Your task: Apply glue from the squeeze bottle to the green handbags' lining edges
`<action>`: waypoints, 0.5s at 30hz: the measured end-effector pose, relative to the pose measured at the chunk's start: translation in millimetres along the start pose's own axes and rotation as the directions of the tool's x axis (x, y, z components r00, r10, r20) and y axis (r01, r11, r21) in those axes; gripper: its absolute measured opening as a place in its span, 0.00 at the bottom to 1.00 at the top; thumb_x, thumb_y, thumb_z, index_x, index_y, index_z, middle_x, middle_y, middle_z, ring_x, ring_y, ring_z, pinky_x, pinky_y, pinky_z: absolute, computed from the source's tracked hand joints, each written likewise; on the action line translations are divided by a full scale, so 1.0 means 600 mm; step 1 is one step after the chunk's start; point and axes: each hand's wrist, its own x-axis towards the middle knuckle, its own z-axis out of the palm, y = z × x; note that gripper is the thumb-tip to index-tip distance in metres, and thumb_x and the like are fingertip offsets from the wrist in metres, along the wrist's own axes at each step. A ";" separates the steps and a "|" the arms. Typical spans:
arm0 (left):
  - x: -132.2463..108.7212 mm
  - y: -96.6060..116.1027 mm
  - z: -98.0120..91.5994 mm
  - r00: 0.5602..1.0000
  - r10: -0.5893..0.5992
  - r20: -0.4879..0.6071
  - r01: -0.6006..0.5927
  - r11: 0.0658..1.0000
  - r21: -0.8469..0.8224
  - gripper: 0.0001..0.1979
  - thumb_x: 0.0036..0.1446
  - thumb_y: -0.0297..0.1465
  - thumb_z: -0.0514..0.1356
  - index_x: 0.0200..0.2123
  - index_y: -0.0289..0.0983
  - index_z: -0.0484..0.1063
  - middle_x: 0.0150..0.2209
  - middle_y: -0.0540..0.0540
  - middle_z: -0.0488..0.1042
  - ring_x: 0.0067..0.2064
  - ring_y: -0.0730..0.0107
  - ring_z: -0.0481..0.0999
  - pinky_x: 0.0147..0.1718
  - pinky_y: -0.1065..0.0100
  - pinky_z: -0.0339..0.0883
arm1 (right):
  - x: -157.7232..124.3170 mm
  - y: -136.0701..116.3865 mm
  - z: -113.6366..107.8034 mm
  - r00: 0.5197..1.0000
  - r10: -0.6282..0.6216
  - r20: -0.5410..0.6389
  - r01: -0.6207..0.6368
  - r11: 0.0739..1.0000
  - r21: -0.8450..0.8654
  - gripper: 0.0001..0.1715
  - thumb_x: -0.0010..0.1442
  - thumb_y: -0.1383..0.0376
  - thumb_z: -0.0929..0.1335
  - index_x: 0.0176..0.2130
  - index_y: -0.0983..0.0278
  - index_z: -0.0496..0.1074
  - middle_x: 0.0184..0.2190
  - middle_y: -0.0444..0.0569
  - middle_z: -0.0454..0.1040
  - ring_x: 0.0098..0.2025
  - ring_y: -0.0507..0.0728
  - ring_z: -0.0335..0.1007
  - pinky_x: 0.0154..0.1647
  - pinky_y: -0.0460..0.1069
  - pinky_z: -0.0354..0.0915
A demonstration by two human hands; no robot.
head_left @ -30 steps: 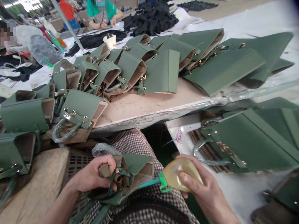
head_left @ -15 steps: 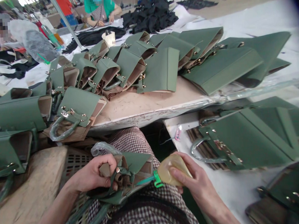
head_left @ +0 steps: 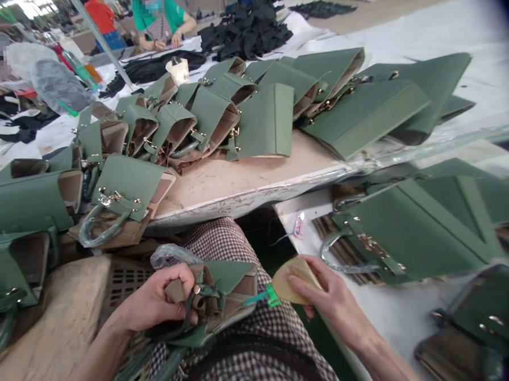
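My left hand (head_left: 158, 301) is closed around the folded top edge of a green handbag (head_left: 228, 288) that rests on my lap. My right hand (head_left: 328, 300) grips a soft yellowish squeeze bottle (head_left: 289, 279) with a green nozzle (head_left: 262, 297). The nozzle tip points into the bag's open tan interior. A plastic-wrapped handle (head_left: 172, 254) sticks up behind my left hand.
Several green handbags (head_left: 216, 118) lie in rows on the worn table (head_left: 245, 182) ahead and at left. More green bags (head_left: 414, 233) lie on a white surface at right. A plastic crate (head_left: 129, 276) sits by my left knee. Other people work at the far tables.
My right hand and the bottle have shifted slightly left, bringing the nozzle a little closer into the bag. My left hand has kept its grip.
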 end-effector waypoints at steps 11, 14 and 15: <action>0.009 0.020 0.005 0.996 0.045 -0.075 -0.051 0.996 -0.079 0.22 0.46 0.26 0.78 0.32 0.38 0.64 0.34 0.51 0.79 0.34 0.71 0.79 0.31 0.73 0.69 | -0.004 -0.032 -0.007 0.999 -0.012 -0.033 0.019 0.970 0.243 0.26 0.61 0.45 0.77 0.44 0.62 0.77 0.30 0.45 0.71 0.23 0.53 0.60 0.18 0.45 0.59; 0.007 0.025 0.001 0.992 0.086 -0.090 -0.097 0.987 -0.127 0.23 0.47 0.25 0.77 0.32 0.38 0.63 0.34 0.51 0.80 0.34 0.71 0.79 0.31 0.73 0.69 | -0.018 -0.053 0.006 0.999 0.039 -0.012 -0.027 0.852 0.523 0.22 0.59 0.48 0.78 0.38 0.64 0.79 0.25 0.45 0.66 0.22 0.51 0.55 0.17 0.44 0.56; 0.006 0.028 -0.003 0.990 0.099 -0.099 -0.112 0.984 -0.137 0.24 0.47 0.25 0.77 0.32 0.38 0.63 0.33 0.51 0.80 0.33 0.71 0.79 0.31 0.74 0.69 | -0.024 -0.061 0.013 0.999 0.042 -0.007 -0.030 0.817 0.576 0.22 0.59 0.49 0.79 0.37 0.64 0.79 0.25 0.45 0.66 0.22 0.51 0.55 0.18 0.44 0.56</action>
